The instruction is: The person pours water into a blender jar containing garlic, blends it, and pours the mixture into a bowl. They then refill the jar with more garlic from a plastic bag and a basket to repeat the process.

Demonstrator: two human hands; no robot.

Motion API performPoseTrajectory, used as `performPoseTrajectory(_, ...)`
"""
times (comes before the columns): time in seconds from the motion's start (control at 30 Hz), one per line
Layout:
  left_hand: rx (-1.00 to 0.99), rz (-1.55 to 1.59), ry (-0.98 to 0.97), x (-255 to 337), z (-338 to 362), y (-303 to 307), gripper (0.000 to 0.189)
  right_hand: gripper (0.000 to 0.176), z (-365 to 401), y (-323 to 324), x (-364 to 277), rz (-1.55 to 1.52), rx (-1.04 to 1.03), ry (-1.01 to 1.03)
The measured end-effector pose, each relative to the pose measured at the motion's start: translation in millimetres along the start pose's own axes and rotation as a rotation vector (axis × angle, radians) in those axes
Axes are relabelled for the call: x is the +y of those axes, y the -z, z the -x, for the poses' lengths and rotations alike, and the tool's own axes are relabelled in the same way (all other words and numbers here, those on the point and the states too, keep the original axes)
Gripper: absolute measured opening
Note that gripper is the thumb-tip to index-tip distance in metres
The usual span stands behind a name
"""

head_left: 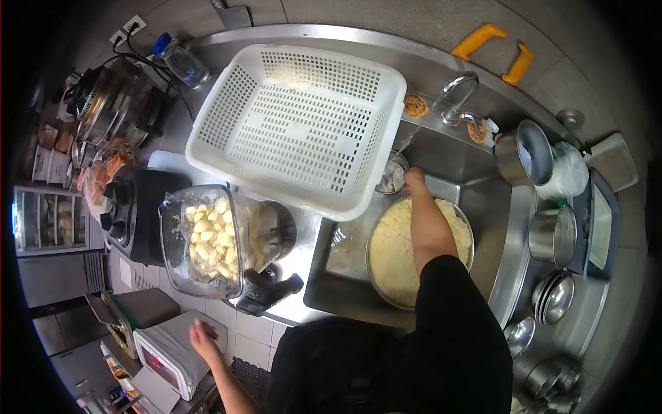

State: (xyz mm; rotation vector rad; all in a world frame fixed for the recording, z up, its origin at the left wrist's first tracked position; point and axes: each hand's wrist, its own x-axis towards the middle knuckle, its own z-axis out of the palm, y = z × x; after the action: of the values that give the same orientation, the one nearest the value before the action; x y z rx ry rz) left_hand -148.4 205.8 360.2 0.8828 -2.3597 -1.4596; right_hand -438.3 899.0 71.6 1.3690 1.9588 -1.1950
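My right hand point(414, 179) reaches into the sink and grips a small metal bowl point(392, 175) by its edge, below the faucet point(458, 96). A thin stream of water falls toward that bowl. Under my right forearm sits a large round metal bowl point(389, 257) filled with a pale yellow, mushy mass. My left hand point(203, 338) hangs in the air at the lower left, holding nothing, its fingers loosely apart. On the counter's edge, the blender jar point(258, 231) contains whole peeled garlic cloves point(212, 241) and stands off its black blender base point(148, 210).
A white perforated basket point(296, 131) straddles the counter and sink corner. A bottle with a blue cap point(185, 63) stands behind it. Metal pots point(553, 236) and stacked bowls point(554, 298) line the right side. A white-lined bin point(169, 359) is at lower left.
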Motion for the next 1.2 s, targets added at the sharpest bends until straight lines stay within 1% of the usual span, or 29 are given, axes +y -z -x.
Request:
performPoseTrajectory(0.03, -0.004, 0.016, -0.077, 26, -9, -7, 0.038, 0.024, -4, 7, 4, 0.112, 0.157, 0.116)
performPoseTrajectory(0.07, -0.012, 0.110, -0.114, 50, -17, -16, 0.036, 0.027, -4, 14, 7, 0.222, 0.315, 0.233)
performPoseTrajectory(0.13, -0.026, 0.221, -0.209, 97, -27, -34, 0.036, 0.028, 33, 41, -1, 0.078, 0.495, 0.413)
performPoseTrajectory(0.17, -0.028, 0.239, -0.267, 118, -30, -42, 0.037, 0.028, 58, 58, -7, 0.013, 0.512, 0.478)
performPoseTrajectory(0.2, -0.098, 0.265, -0.329, 134, -36, -47, 0.037, 0.028, 79, 69, -11, -0.051, 0.525, 0.546)
performPoseTrajectory(0.27, -0.169, 0.351, -0.375, 157, -49, -63, 0.036, 0.025, 80, 84, -6, -0.292, 0.538, 0.730)
performPoseTrajectory(0.3, -0.216, 0.334, -0.427, 169, -55, -70, 0.037, 0.022, 133, 85, -13, -0.433, 0.440, 0.782)
performPoseTrajectory(0.33, -0.241, 0.344, -0.506, 175, -68, -81, 0.040, 0.020, 224, 91, -22, -0.572, 0.340, 0.827)
performPoseTrajectory(0.4, -0.384, 0.404, -0.501, 201, -80, -97, 0.052, 0.015, 346, 76, -24, -0.653, 0.134, 0.992)
performPoseTrajectory(0.43, -0.467, 0.435, -0.546, 209, -87, -105, 0.060, 0.017, 390, 62, -18, -0.610, -0.027, 1.104)
performPoseTrajectory(0.47, -0.538, 0.478, -0.472, 219, -91, -113, 0.066, 0.018, 430, 45, -11, -0.559, -0.184, 1.211)
performPoseTrajectory(0.5, -0.644, 0.587, -0.404, 224, -99, -122, 0.063, 0.023, 472, 16, -7, -0.651, -0.375, 1.269)
performPoseTrajectory(0.53, -0.731, 0.674, -0.331, 225, -104, -129, 0.067, 0.028, 507, -12, -3, -0.738, -0.569, 1.320)
performPoseTrajectory(0.57, -0.848, 0.709, -0.254, 236, -96, -127, 0.071, 0.035, 531, -29, 3, -0.397, -0.373, 1.430)
performPoseTrajectory(0.6, -0.931, 0.786, -0.212, 229, -105, -137, 0.073, 0.043, 551, -48, 7, -0.055, -0.165, 1.495)
performPoseTrajectory(0.63, -0.970, 0.803, -0.270, 234, -101, -135, 0.072, 0.049, 558, -75, 7, -0.252, -0.171, 1.330)
performPoseTrajectory(0.67, -0.978, 0.818, -0.237, 232, -104, -138, 0.068, 0.056, 562, -102, 4, -0.442, -0.174, 1.160)
performPoseTrajectory(0.7, -0.958, 0.834, -0.268, 227, -108, -146, 0.065, 0.061, 570, -120, -3, -0.661, -0.105, 1.188)
performPoseTrajectory(0.73, -0.967, 0.834, -0.310, 226, -112, -147, 0.062, 0.060, 579, -130, -10, -0.751, 0.010, 1.181)
performPoseTrajectory(0.8, -1.043, 0.879, -0.362, 231, -117, -145, 0.058, 0.057, 574, -146, -11, -0.738, 0.175, 1.240)
performPoseTrajectory(0.83, -1.083, 0.908, -0.322, 235, -122, -144, 0.056, 0.053, 586, -149, -15, -0.736, 0.219, 1.231)
performPoseTrajectory(0.87, -1.125, 0.932, -0.276, 238, -125, -144, 0.054, 0.052, 590, -151, -16, -0.699, 0.316, 1.237)
performPoseTrajectory(0.9, -1.162, 0.952, -0.278, 243, -129, -145, 0.053, 0.051, 601, -151, -19, -0.722, 0.321, 1.209)
performPoseTrajectory(0.93, -1.193, 0.947, -0.336, 253, -130, -138, 0.053, 0.050, 616, -149, -23, -0.745, 0.327, 1.181)
performPoseTrajectory(1.0, -1.263, 0.996, -0.316, 278, -129, -124, 0.055, 0.049, 640, -140, -30, -0.744, 0.374, 1.181)
performPoseTrajectory(1.03, -1.273, 0.996, -0.321, 290, -131, -116, 0.055, 0.048, 652, -134, -34, -0.703, 0.440, 1.186)
performPoseTrajectory(1.1, -1.328, 1.012, -0.452, 313, -135, -101, 0.058, 0.045, 679, -123, -46, -0.727, 0.475, 1.230)
performPoseTrajectory(1.13, -1.321, 1.014, -0.458, 326, -138, -91, 0.058, 0.044, 691, -117, -53, -0.744, 0.496, 1.272)
performPoseTrajectory(1.2, -1.317, 0.993, -0.661, 350, -144, -66, 0.067, 0.044, 727, -107, -68, -0.740, 0.443, 1.290)
